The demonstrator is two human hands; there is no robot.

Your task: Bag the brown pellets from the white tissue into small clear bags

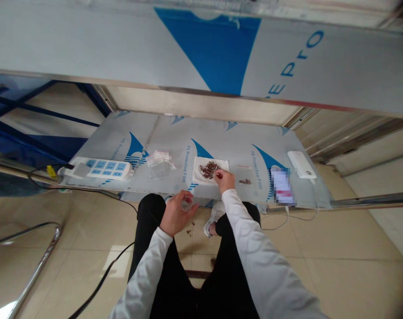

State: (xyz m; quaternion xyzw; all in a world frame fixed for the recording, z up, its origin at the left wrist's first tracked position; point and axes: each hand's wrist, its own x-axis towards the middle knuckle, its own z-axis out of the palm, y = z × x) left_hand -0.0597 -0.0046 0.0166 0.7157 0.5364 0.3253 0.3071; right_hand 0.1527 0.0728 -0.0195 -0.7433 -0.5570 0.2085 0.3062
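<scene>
A heap of small brownish metal parts [209,169] lies on a square white tray or sheet [199,178] near the table's front edge. At its right side my right hand [225,180] is closed in a pinch at the edge of the heap, apparently on one of these parts. My left hand [177,213] is in front of the table edge, above my lap. Its thumb and fingers curl around a clear plastic bag [187,204], whose contents I cannot make out. A small bag with a few similar parts [245,181] lies right of my right hand.
Clear plastic bags [160,163] are piled left of the tray. A white power strip [103,168] lies farther left. On the right are a phone [282,186] and a white power bank [301,164] with cables. A film-covered upper shelf [105,48] overhangs the table's back.
</scene>
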